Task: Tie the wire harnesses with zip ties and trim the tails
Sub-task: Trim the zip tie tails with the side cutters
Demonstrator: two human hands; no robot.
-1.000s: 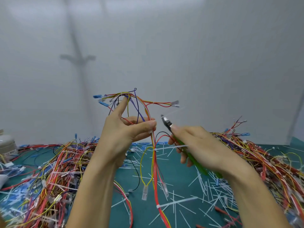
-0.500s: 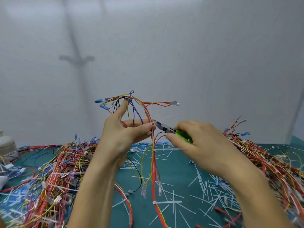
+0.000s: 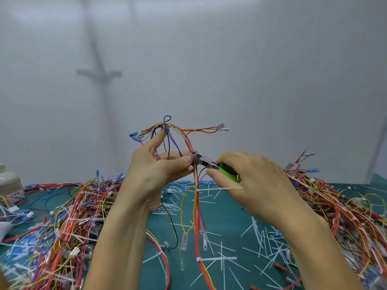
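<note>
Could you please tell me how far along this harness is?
Done: cut white zip-tie tails litter the green mat. In hand: the left hand holds the multicoloured wire harness up; the right hand holds green-handled cutters against it by the thumb. Left: two white zip ties lower down have long untrimmed tails.

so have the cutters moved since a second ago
Yes. The cutters swung left and flatter, tip now at the harness by the left hand, which barely shifted.
</note>
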